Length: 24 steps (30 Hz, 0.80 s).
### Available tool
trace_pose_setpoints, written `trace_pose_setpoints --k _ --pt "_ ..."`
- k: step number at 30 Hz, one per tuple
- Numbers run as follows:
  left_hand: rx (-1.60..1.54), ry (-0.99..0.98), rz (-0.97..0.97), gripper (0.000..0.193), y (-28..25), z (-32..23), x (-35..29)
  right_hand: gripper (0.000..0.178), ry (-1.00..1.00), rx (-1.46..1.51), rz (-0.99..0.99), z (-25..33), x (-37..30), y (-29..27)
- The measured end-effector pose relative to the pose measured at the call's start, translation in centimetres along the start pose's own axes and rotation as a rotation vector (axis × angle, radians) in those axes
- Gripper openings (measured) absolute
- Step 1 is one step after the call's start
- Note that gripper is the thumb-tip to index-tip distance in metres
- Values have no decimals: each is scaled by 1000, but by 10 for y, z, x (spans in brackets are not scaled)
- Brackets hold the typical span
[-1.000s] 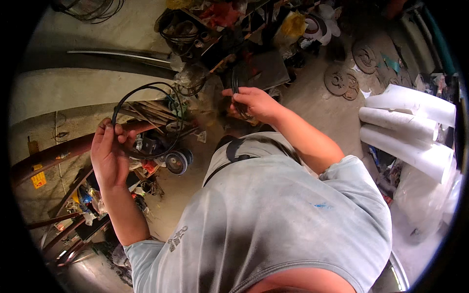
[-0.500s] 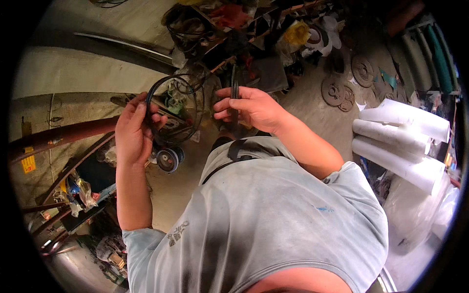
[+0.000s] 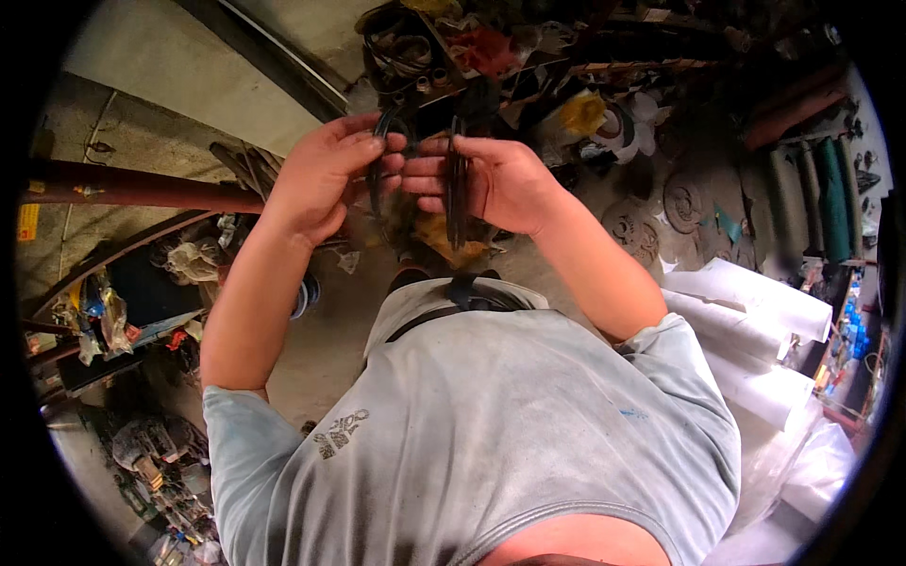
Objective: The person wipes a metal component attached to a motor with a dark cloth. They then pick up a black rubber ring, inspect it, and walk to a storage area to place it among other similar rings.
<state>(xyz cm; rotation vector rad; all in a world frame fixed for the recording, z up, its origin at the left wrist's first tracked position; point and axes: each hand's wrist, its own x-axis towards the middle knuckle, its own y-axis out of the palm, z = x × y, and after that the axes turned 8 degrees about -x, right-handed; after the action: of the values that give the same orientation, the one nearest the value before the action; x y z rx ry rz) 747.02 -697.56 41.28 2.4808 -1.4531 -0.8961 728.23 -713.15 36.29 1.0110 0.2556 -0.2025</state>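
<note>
My left hand [image 3: 326,179] pinches a few thin black rings [image 3: 376,179] between thumb and fingers; they hang nearly edge-on. Opposite it, my right hand [image 3: 505,184] has a bundle of similar black rings [image 3: 457,198] hanging over its fingers, with the thumb laid on top. The two hands face each other at chest height, fingertips close together. Whether the rings are rubber or cable cannot be made out. Against the dark clutter behind, the far sides of the loops are lost.
White rolls [image 3: 746,311] lie at the right, below standing green and grey rolls [image 3: 830,198]. Round patterned metal pieces [image 3: 681,203] rest on the floor at far right. A dark red pipe [image 3: 142,193] crosses the left side. Cluttered shelves [image 3: 585,66] stand ahead.
My left hand has moved right and up, close to my right hand. Its rings, seen as open circles before, now appear edge-on. The view has turned slightly.
</note>
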Motion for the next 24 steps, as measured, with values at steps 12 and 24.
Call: trace_pose_setpoints --k 12,24 --pt "76 75 61 55 28 4 23 58 -24 -47 -47 32 -1 26" --pt "224 63 51 65 37 -1 23 59 -48 -85 -77 28 8 33"
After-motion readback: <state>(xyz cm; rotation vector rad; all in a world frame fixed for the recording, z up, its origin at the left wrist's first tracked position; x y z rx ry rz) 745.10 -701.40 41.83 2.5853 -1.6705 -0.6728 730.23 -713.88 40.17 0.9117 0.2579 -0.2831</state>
